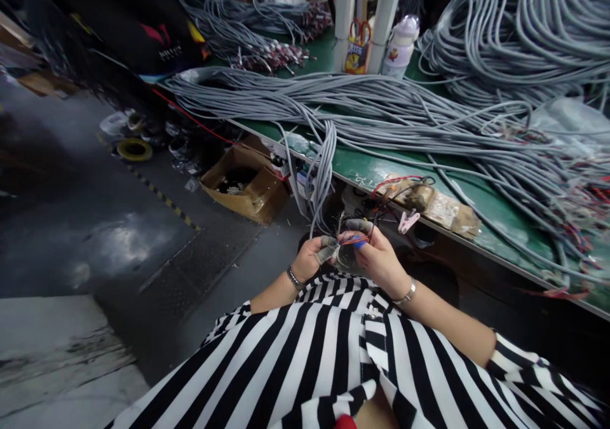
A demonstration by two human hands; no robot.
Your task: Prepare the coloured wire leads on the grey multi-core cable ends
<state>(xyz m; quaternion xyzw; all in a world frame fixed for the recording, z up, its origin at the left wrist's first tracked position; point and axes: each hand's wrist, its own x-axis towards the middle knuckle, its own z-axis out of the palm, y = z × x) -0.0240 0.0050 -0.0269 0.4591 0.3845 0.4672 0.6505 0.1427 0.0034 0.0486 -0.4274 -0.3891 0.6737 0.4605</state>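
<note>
Wires (351, 239), thin and reddish, sit between two hands beyond the desk's (355, 164) near edge, their long axis running left to right, tips seemingly rightward. I have the left hand (309, 258) pinching their base, below hanging grey cables (326, 156), and the right hand (381, 262) pinching the strands. I judge this to be strand-sorting; the next move calls for a firm left pinch.

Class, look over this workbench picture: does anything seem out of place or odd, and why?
The lilac bottle looks somewhat out of place: it stands on the green bench beside grey cables, and resembles a drink container rather than wiring material. No spill is visible.
</note>
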